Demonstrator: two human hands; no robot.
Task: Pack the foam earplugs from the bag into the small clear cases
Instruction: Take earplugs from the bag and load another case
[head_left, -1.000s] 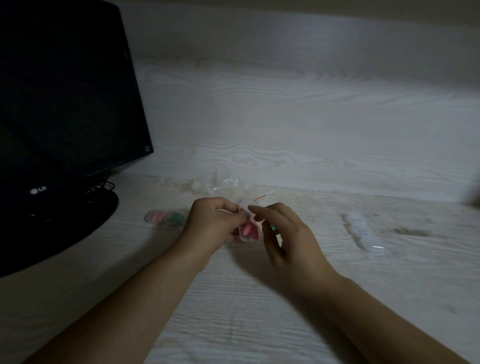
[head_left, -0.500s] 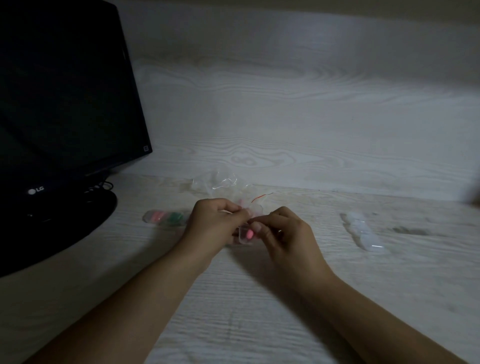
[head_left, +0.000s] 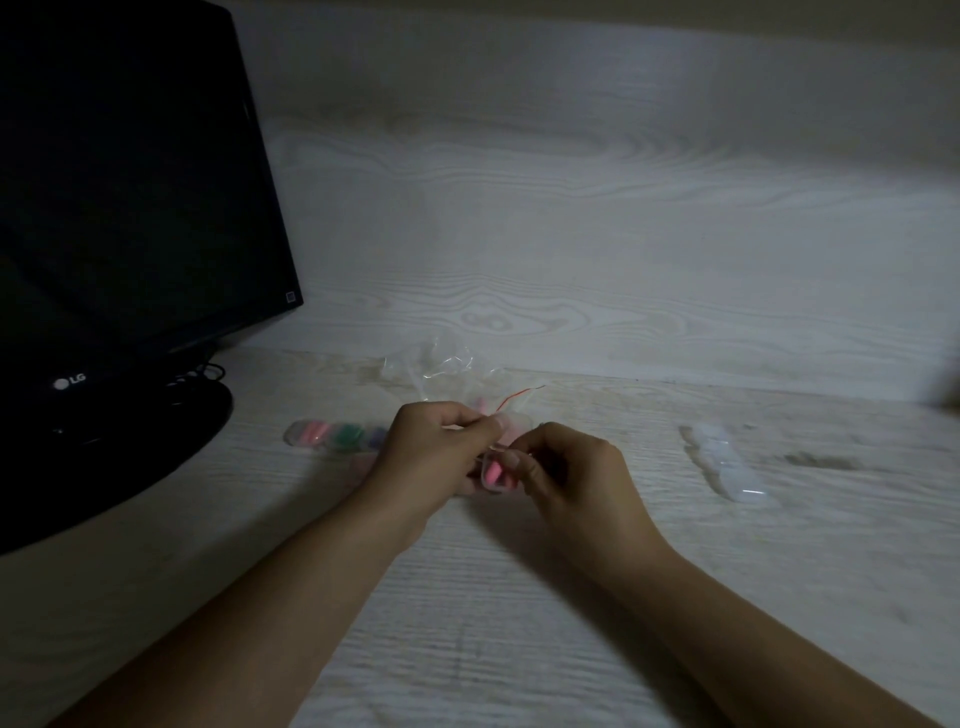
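Between both hands sits a small clear case (head_left: 493, 474) with pink earplugs inside. My left hand (head_left: 431, 447) pinches its upper edge, and my right hand (head_left: 566, 470) presses on it with thumb and fingers. Just behind the hands lies the crumpled clear bag (head_left: 447, 366) with a red strip, a pink earplug showing at its mouth. To the left, a row of filled cases (head_left: 332, 435) holds pink, green and purple earplugs. A short row of empty clear cases (head_left: 724, 467) lies on the desk to the right.
A black LG monitor (head_left: 130, 197) on a round stand (head_left: 119, 447) with cables fills the left side. The pale wood-grain desk (head_left: 519, 623) meets a matching back panel (head_left: 571, 234) behind the bag. The scene is dim.
My right hand has closed in on the case, its fingers now pressing onto it where they were spread beside it. The left hand has barely moved.
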